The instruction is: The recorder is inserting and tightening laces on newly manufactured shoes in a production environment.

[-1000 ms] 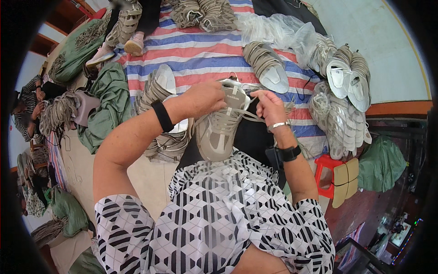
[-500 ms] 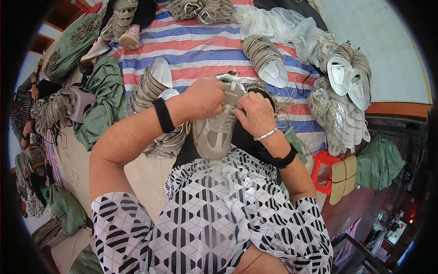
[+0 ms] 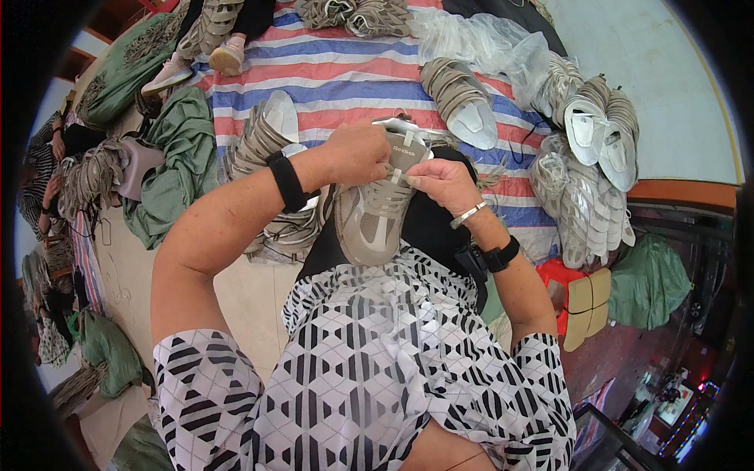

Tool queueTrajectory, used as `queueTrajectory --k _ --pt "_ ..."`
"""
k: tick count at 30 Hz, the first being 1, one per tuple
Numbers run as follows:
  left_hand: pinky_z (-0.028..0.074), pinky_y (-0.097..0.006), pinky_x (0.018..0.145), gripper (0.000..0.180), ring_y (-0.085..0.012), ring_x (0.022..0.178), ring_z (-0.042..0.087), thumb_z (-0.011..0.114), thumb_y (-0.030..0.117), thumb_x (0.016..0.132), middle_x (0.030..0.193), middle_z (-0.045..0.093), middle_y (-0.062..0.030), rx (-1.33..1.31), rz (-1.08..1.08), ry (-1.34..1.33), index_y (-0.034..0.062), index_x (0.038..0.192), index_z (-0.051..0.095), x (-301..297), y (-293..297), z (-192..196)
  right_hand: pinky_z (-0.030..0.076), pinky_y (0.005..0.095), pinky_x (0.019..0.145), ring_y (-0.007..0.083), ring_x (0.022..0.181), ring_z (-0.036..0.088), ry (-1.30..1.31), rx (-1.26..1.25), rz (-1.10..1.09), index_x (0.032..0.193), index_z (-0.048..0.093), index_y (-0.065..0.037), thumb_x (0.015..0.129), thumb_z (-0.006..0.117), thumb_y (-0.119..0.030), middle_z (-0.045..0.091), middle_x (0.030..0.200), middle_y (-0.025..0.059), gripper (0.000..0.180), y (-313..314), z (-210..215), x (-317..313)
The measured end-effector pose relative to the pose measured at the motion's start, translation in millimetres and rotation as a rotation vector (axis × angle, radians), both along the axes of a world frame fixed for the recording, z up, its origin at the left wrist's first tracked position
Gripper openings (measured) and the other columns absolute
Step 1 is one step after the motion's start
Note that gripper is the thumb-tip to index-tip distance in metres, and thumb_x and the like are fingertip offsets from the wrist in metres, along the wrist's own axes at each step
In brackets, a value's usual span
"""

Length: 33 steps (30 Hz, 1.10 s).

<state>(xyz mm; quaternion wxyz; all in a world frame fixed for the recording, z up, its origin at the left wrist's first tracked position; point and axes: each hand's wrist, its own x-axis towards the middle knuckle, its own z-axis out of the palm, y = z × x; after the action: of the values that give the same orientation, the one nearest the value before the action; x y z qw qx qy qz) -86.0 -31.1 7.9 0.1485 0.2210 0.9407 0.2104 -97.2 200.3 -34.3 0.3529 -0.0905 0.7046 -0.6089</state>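
A beige-grey shoe upper (image 3: pixel 369 224) lies on my lap, toe toward me, with laces across its front and its tongue (image 3: pixel 406 157) standing up between my hands. My left hand (image 3: pixel 360 153) is closed on the collar and eyelet edge at the left of the tongue; its fingertips are partly hidden. At the right of the tongue, by the top eyelets, my right hand (image 3: pixel 444 184) pinches thumb against forefinger on what looks like the shoelace. Its other fingers curl in.
Stacks of nested uppers lie on the striped sheet (image 3: pixel 338 86), with one stack (image 3: pixel 459 102) ahead and others left and right. A red stool (image 3: pixel 558 286) with cardboard stands at the right. Green sacks (image 3: pixel 177 157) lie at the left. Other people sit at the far left and beyond the sheet.
My right hand has drawn slightly right and away from the tongue, still pinching. The left hand stays at the collar. The shoe upper has tipped a little.
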Motion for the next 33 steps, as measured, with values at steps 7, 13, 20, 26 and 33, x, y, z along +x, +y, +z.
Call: queueTrajectory --k 7,13,20,26,33 --pt "0.048 -0.044 0.076 0.020 -0.0310 0.092 0.057 0.068 0.028 0.071 0.088 0.060 -0.0101 -0.187 0.112 0.207 0.0085 0.075 0.070 9.3 21.2 -2.1 0.051 0.0302 0.054 0.0197 0.065 0.066 1.298 0.361 0.535 0.105 0.067 -0.009 0.080 0.065 -0.013 0.066 0.075 0.0047 0.026 6.5 24.2 -5.4" --pt "0.048 -0.044 0.074 0.022 -0.0306 0.088 0.060 0.069 0.030 0.071 0.088 0.061 -0.0127 -0.020 0.090 -0.050 0.0080 0.076 0.070 0.9 11.5 4.7 0.045 0.0308 0.044 0.0164 0.051 0.057 1.731 0.540 0.733 0.121 0.059 -0.013 0.077 0.059 -0.016 0.052 0.061 0.0003 0.044 18.9 31.8 -2.6" --pt "0.047 -0.048 0.071 0.020 -0.0347 0.085 0.062 0.066 0.023 0.074 0.080 0.064 -0.0168 0.173 0.090 0.057 0.0035 0.073 0.067 -5.3 2.5 -15.3 0.041 0.0284 0.043 0.0131 0.051 0.051 1.752 0.609 0.613 0.127 0.054 -0.004 0.077 0.056 -0.013 0.046 0.063 -0.0001 0.050 19.5 18.7 24.2" --pt "0.041 -0.044 0.082 0.016 -0.0334 0.095 0.053 0.068 0.014 0.079 0.096 0.055 -0.0148 0.210 0.154 0.311 0.0040 0.083 0.056 21.1 1.0 -3.8 0.039 0.0320 0.055 0.0164 0.060 0.052 1.602 0.510 0.617 0.102 0.062 -0.004 0.075 0.059 -0.014 0.050 0.066 0.0005 0.030 48.8 16.1 56.5" --pt "0.042 -0.043 0.084 0.024 -0.0332 0.101 0.051 0.072 0.016 0.072 0.102 0.054 -0.0118 0.184 0.046 0.341 0.0095 0.088 0.056 12.9 12.9 4.4 0.050 0.0350 0.059 0.0230 0.063 0.064 1.057 0.430 0.436 0.100 0.068 -0.014 0.085 0.057 -0.012 0.067 0.075 0.0058 0.018 102.2 8.9 38.9"
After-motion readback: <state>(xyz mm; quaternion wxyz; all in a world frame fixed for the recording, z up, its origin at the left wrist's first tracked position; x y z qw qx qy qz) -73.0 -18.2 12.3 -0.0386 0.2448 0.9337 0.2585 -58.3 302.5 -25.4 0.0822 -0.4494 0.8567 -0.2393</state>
